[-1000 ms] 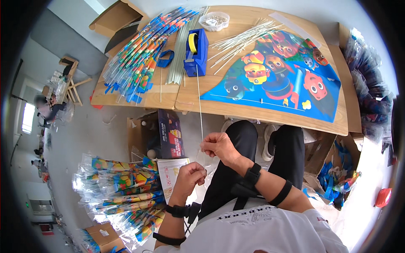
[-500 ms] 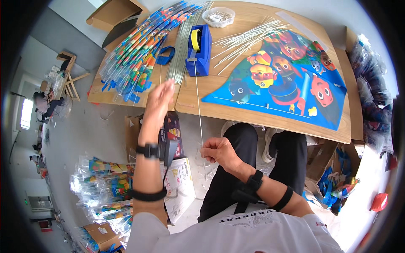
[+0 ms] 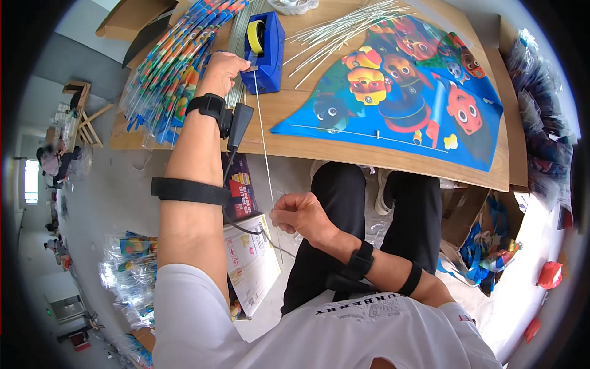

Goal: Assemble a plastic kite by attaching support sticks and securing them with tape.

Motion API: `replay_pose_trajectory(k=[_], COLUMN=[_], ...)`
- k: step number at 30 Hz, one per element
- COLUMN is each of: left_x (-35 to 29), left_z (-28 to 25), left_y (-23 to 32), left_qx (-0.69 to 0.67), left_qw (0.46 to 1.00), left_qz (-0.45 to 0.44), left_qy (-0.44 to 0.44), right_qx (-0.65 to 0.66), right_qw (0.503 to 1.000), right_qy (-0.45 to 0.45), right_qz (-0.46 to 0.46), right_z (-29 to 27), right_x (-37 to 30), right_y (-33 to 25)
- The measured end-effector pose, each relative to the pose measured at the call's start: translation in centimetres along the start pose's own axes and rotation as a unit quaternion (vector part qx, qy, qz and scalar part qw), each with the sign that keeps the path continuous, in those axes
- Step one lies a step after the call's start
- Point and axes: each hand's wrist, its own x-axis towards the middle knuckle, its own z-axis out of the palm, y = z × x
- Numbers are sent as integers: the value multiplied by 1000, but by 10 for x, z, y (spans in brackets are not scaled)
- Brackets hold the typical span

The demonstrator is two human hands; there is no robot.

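Note:
A long thin white rod (image 3: 263,135) runs from the front of the blue tape dispenser (image 3: 268,72) down past the table edge. My right hand (image 3: 304,216) pinches it near its lower part, above my lap. My left hand (image 3: 222,69) is at the dispenser's cutting edge, thumb and fingers pinched at the tape's free end, close to the rod's upper end; the fingertips partly hide the contact. A yellow-sided roll of tape (image 3: 257,37) sits in the dispenser. To the right, a blue cartoon-printed fabric piece (image 3: 319,120) lies on the table with a thin white rod across its lower part.
Loose white rods (image 3: 335,37) lie behind the fabric. Rolled printed fabrics in clear sleeves (image 3: 169,80) are heaped at the table's left, beside a bundle of rods (image 3: 239,31). Below stand a white carton (image 3: 253,258) and more sleeved goods (image 3: 132,277). An open box (image 3: 458,221) is under the table.
My left hand has reached forward to the dispenser's cutting edge and closed at the tape. My right hand still pinches the rod. The whole view has shifted slightly.

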Motion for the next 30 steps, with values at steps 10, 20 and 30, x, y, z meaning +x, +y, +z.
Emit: replay_pose_trajectory(k=[10,20,30], left_x=[-82,-366,-378], left_z=[-8,6,0], left_y=[-6,-131,-139], left_qx=[-132,-208,-213], left_qw=[990,977,974], left_qz=[44,-50,-79], left_qy=[3,-11,8], right_qx=[-36,-2,-202], right_qw=[999,1000,979], right_qy=[-16,9,-6], right_qz=[-29,-22,-31], right_z=[2,-3,3], right_x=[5,14,10], right_y=[9,8,13])
